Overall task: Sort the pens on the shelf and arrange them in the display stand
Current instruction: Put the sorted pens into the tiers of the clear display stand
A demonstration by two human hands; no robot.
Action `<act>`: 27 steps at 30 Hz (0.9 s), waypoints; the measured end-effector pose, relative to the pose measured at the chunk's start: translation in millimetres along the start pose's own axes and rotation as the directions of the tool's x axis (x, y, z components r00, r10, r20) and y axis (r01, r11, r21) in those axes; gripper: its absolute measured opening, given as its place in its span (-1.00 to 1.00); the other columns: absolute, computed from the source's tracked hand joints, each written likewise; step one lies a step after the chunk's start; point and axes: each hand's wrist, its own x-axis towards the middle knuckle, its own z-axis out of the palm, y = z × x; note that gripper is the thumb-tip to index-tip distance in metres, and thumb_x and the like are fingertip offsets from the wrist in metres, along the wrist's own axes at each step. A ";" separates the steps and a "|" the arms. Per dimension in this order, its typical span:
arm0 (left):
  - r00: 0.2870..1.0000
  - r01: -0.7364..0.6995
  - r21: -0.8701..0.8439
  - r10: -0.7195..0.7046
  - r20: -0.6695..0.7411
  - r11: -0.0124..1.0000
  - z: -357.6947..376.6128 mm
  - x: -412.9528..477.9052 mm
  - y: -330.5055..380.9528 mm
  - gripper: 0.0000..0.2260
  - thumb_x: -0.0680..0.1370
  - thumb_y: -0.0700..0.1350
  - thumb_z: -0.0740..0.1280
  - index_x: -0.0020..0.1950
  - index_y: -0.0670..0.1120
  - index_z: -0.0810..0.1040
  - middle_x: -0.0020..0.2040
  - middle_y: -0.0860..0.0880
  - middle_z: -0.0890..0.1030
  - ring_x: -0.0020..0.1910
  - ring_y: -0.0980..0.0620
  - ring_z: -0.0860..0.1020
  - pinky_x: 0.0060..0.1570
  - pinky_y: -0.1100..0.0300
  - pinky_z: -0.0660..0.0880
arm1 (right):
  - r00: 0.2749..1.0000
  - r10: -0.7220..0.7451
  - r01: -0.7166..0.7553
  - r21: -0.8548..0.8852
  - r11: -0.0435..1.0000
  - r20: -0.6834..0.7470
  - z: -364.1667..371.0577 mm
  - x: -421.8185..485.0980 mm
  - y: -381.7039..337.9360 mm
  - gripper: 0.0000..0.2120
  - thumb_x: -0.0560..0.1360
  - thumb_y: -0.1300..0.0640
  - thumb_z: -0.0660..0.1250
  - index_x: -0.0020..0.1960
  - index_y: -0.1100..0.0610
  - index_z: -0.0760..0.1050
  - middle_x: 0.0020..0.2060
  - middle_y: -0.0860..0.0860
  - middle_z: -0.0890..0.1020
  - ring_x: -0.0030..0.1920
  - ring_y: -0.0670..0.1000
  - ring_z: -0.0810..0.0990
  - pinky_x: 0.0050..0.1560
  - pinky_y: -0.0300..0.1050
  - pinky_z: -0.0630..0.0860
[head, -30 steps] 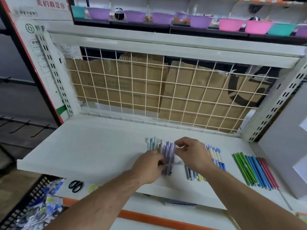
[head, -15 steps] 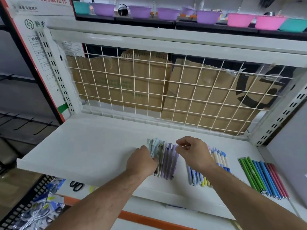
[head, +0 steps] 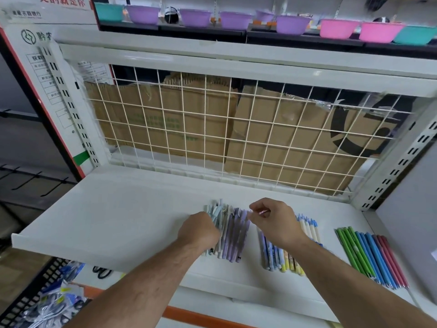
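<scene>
Lowest and nearest, a black basket (head: 28, 294) holds loose plastic packets (head: 54, 301). On the white shelf (head: 118, 221) above it, the left hand (head: 199, 229) curls onto a bunch of grey and purple pens (head: 233, 233), while the right hand (head: 275, 221) pinches a thin, blurred pen (head: 262, 212) at the bunch's far end. Blue and yellow pens (head: 275, 256) lie under the right wrist, and green, blue and pink pens (head: 369, 254) lie in a row further right. Beyond the wire grid (head: 236, 138) and its cardboard (head: 189, 119), a high shelf carries purple, pink and teal bowls (head: 338, 28), their insides hidden.
</scene>
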 end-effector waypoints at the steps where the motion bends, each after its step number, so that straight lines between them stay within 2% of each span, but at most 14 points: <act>1: 1.000 0.004 -0.006 -0.004 0.012 1.000 -0.9 -0.3 0.4 -0.90 0.44 -0.24 0.27 -0.26 -0.10 0.42 -0.28 0.00 0.53 -0.33 0.06 0.51 -0.41 0.27 0.39 | 1.000 0.000 0.000 0.000 1.000 0.001 -0.2 0.3 0.4 -0.91 0.52 0.10 0.46 -0.01 -0.06 0.60 -0.10 -0.11 0.64 -0.15 -0.11 0.63 -0.23 -0.41 0.42; 9: 0.999 0.032 -0.010 -0.032 -0.014 0.999 -4.8 -4.0 2.6 -0.88 0.43 -0.26 0.25 -0.28 -0.11 0.40 -0.31 0.00 0.49 -0.36 0.06 0.47 -0.37 0.25 0.41 | 1.000 -0.006 0.006 -0.013 1.000 0.008 -2.2 0.8 0.8 -0.91 0.53 0.13 0.44 0.02 -0.01 0.62 -0.10 -0.12 0.66 -0.17 -0.14 0.62 -0.25 -0.45 0.42; 12: 0.998 0.053 -0.107 -0.057 -0.038 0.993 -7.4 -3.1 -0.7 -0.87 0.46 -0.27 0.24 -0.28 -0.13 0.39 -0.32 0.00 0.49 -0.38 0.09 0.46 -0.47 0.25 0.34 | 1.000 -0.010 0.010 -0.003 1.000 0.003 -3.9 -0.3 -1.3 -0.91 0.52 0.14 0.44 0.02 0.01 0.63 -0.10 -0.10 0.66 -0.18 -0.15 0.62 -0.27 -0.45 0.44; 15: 0.993 0.062 -0.261 -0.085 -0.080 0.963 -9.4 -3.2 -1.5 -0.89 0.48 -0.25 0.24 -0.25 -0.14 0.39 -0.31 0.00 0.47 -0.38 0.07 0.44 -0.48 0.25 0.27 | 1.000 -0.015 0.015 -0.004 1.000 -0.003 -7.4 -3.4 -6.4 -0.90 0.53 0.14 0.44 0.03 0.01 0.63 -0.10 -0.10 0.66 -0.15 -0.14 0.62 -0.24 -0.42 0.45; 18: 0.990 -0.012 -0.418 -0.048 -0.134 0.909 -12.8 -4.6 4.9 -0.81 0.49 -0.21 0.27 -0.33 -0.12 0.39 -0.39 -0.01 0.43 -0.43 0.02 0.40 -0.45 0.24 0.22 | 1.000 0.000 0.000 0.010 1.000 -0.015 -11.6 -10.9 -10.9 -0.89 0.53 0.16 0.42 0.04 0.02 0.63 -0.11 -0.11 0.65 -0.17 -0.13 0.62 -0.21 -0.34 0.47; 21: 0.997 -0.058 -0.593 0.015 -0.078 0.803 -12.8 -13.7 19.4 -0.74 0.51 -0.20 0.32 -0.37 -0.09 0.39 -0.43 -0.02 0.38 -0.41 -0.03 0.36 -0.35 0.20 0.25 | 0.999 0.007 -0.006 0.018 1.000 -0.043 -17.4 -23.2 -13.9 -0.90 0.54 0.15 0.41 0.03 0.01 0.63 -0.10 -0.10 0.66 -0.17 -0.09 0.64 -0.20 -0.30 0.48; 24: 0.994 -0.087 -0.693 0.112 -0.010 0.716 -6.1 -28.1 37.9 -0.84 0.51 -0.18 0.33 -0.29 -0.09 0.53 -0.43 0.00 0.46 -0.37 -0.04 0.42 -0.25 0.15 0.35 | 0.996 0.023 -0.020 0.035 0.999 -0.085 -26.7 -38.5 -15.9 -0.94 0.55 0.14 0.41 0.00 0.01 0.62 -0.12 -0.08 0.68 -0.18 -0.07 0.66 -0.21 -0.29 0.53; 27: 0.975 -0.124 -0.752 0.218 0.028 0.647 3.2 -48.5 61.1 -0.89 0.55 -0.17 0.35 -0.14 -0.06 0.64 -0.39 0.06 0.57 -0.35 0.02 0.51 -0.26 0.21 0.41 | 0.989 0.050 -0.041 0.065 0.997 -0.141 -40.8 -54.9 -18.0 -0.98 0.54 0.11 0.43 -0.05 0.04 0.64 -0.19 -0.05 0.69 -0.20 -0.03 0.68 -0.12 -0.09 0.63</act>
